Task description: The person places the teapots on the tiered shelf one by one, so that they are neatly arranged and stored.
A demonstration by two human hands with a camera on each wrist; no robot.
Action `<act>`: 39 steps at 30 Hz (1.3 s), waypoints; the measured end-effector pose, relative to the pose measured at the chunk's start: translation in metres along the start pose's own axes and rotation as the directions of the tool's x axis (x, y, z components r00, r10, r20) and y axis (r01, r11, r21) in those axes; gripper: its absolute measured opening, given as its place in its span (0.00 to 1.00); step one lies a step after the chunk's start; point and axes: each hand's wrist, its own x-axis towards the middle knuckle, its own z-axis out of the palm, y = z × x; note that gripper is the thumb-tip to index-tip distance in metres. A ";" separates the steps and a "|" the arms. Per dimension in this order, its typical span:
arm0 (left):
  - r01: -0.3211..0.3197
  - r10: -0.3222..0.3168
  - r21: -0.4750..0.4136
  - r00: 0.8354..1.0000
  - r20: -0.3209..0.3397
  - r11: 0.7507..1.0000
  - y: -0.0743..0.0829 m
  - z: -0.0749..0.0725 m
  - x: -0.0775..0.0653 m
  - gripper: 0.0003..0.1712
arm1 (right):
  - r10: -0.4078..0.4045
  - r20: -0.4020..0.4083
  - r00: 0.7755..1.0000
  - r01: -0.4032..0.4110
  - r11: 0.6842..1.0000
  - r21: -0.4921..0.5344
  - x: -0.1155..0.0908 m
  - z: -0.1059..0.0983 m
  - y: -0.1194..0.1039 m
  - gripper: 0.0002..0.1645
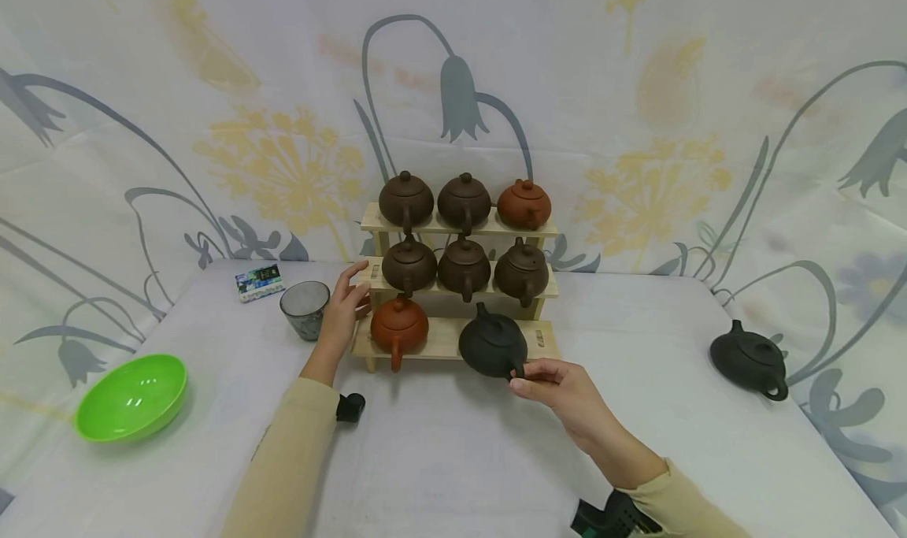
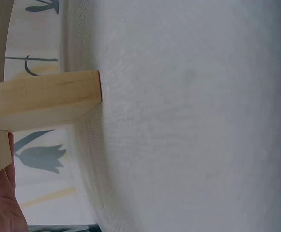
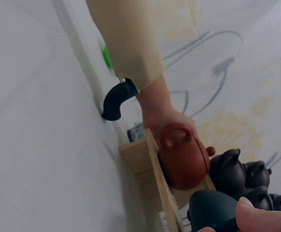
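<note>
My right hand (image 1: 567, 400) pinches the handle of a black teapot (image 1: 489, 341), whose spout points away. The teapot is at the right part of the lowest tier of a wooden stand (image 1: 453, 333); whether it touches the plank I cannot tell. Near the stand's left end, my left hand (image 1: 342, 313) grips the edge of the middle tier, its fingers partly hidden behind wood in the left wrist view. An orange-red teapot (image 1: 399, 327) sits on the lowest tier's left. Brown teapots (image 1: 464, 266) fill the middle tier, and two brown ones plus a reddish teapot (image 1: 524, 205) stand on top.
Left of the stand are a grey glass cup (image 1: 305, 309) and a small printed card (image 1: 259, 283). A bright green bowl (image 1: 132, 398) lies further left. Another black teapot (image 1: 749, 362) rests at the far right of the white table (image 1: 439, 459), before a patterned cloth backdrop.
</note>
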 end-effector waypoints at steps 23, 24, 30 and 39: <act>0.019 -0.018 -0.026 1.000 0.017 0.999 0.001 0.000 0.000 0.26 | 0.039 -0.289 0.957 -0.008 0.994 0.109 0.029 0.073 0.013 0.12; 0.020 -0.019 -0.028 1.000 0.018 0.999 0.001 0.000 0.000 0.26 | 0.041 -0.289 0.956 -0.008 0.993 0.115 0.030 0.075 0.014 0.13; 0.017 -0.017 -0.013 1.000 0.008 1.000 0.002 0.001 0.000 0.25 | 0.034 -0.279 0.960 0.002 0.992 0.127 0.031 0.081 0.017 0.15; 0.018 -0.018 -0.010 1.000 0.007 1.000 0.002 0.000 0.000 0.25 | -0.015 -0.226 0.974 0.037 0.995 0.093 0.032 0.074 0.021 0.14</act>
